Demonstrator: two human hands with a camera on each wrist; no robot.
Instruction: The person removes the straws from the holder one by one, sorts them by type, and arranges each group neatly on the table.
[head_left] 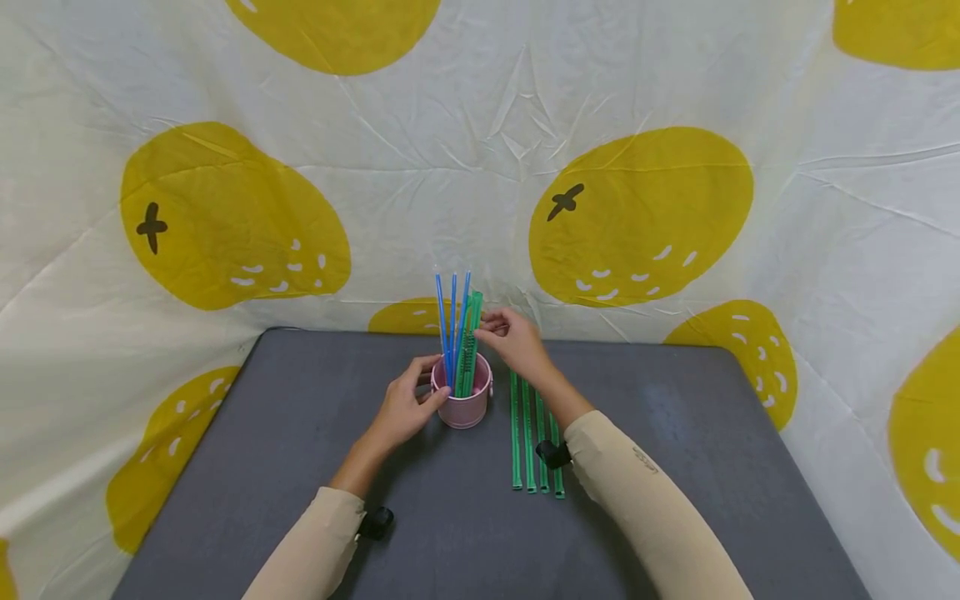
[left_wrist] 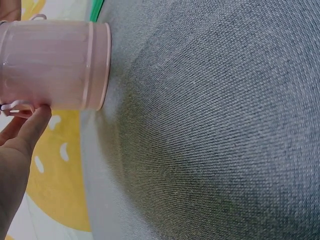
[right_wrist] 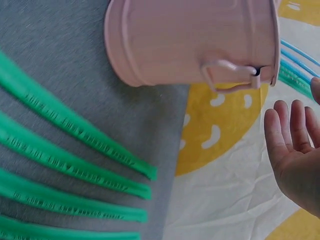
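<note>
A pale cloth (head_left: 450,212) printed with yellow fruit hangs at 12 o'clock, behind a dark grey table (head_left: 300,417). Hours below are read in the head view about the pink bucket (head_left: 462,412). At 9 o'clock we find the left hand (head_left: 405,404) gripping the bucket, thumb at the near rim and fingers round the far side. At 1 o'clock is the right hand (head_left: 517,343); the right wrist view shows its fingers extended and grasping nothing, the thumb close to the upright straws. The bucket itself stands upright on the table. At 4 o'clock we note four loose green straws (head_left: 529,450) lying side by side. Inside the bucket, standing green straws (head_left: 468,362), too bunched for us to count, lean towards 12 to 1 o'clock; three slimmer blue straws (head_left: 453,312) rise just beside them towards 11 to 12. We judge the step in hand to be settling the green ones. For this we should brace the bucket against tipping, lower each straw until its end meets the bottom, and part the fingertips fully before withdrawing, lest they drag a neighbour out.
</note>
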